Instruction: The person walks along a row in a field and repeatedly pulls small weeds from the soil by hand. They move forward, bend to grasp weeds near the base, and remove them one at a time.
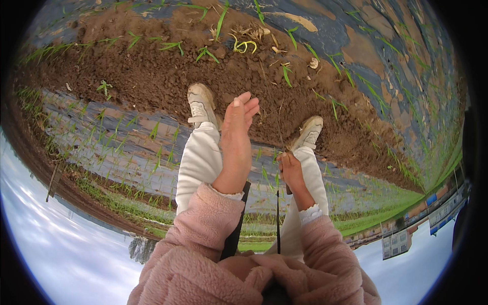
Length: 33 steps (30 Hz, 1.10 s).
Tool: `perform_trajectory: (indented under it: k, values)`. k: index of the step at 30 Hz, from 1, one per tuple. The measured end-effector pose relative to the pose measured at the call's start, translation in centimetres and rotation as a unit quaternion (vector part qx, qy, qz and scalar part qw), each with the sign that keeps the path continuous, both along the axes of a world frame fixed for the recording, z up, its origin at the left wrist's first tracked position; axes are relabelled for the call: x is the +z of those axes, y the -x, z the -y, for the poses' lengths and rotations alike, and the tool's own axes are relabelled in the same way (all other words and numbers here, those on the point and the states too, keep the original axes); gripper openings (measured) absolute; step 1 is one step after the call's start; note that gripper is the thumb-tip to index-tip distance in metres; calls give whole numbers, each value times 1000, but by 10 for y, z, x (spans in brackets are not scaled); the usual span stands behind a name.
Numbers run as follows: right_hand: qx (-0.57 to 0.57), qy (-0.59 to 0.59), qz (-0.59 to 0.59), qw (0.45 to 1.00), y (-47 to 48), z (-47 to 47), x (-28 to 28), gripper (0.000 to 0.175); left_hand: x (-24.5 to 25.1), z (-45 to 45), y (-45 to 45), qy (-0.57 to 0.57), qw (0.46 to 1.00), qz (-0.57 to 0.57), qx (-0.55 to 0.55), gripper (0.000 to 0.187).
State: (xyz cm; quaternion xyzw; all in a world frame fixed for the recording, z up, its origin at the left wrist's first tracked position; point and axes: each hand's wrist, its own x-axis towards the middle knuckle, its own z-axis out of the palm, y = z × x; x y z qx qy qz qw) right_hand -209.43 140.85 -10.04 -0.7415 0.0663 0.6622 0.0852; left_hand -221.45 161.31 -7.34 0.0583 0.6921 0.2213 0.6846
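Note:
My left hand [237, 141] reaches out over the soil in front of my left shoe, its fingers stretched and close together, with nothing visible in it. Closed around the handle of a thin, dark, rod-like tool [288, 189], my right hand [291, 169] is near my right knee. A fine dark line runs from that hand towards the soil; whether it is all part of the tool I cannot tell. Beyond my hands, a curled yellow shoot [244, 46] lies on the brown soil [152, 76] beside dry roots [249, 32]. Green seedlings [207, 54] grow around it.
My shoes [199, 103] stand apart in the soil furrow. Dark plastic mulch film [324, 42] with seedlings covers the bed ahead, and more film [133, 137] lies behind my feet. Black straps [278, 225] hang by my lap. Buildings [396, 244] stand far off at the right.

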Motion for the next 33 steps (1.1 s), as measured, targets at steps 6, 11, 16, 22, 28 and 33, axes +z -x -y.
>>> perform_trajectory:
  k: [6,11,16,22,28,33]
  values:
    - [-56,59,-37,996,-4,-19,2,30,2,-5,-1,-3,1000,7,5,48]
    - [-57,52,-57,995,-13,-25,-3,31,5,-10,-4,-16,1000,17,14,48]
    - [-49,35,-56,997,-19,-31,4,31,8,-14,-6,-34,999,19,27,46]
    - [1,-1,-45,999,-21,-7,46,29,11,-18,-5,-52,998,19,40,46]
    - [258,-183,92,944,-25,-2,52,27,3,-18,0,-84,994,12,63,42]
    - [329,-221,153,905,-32,-19,96,25,-20,1,1,-258,962,-76,45,32]
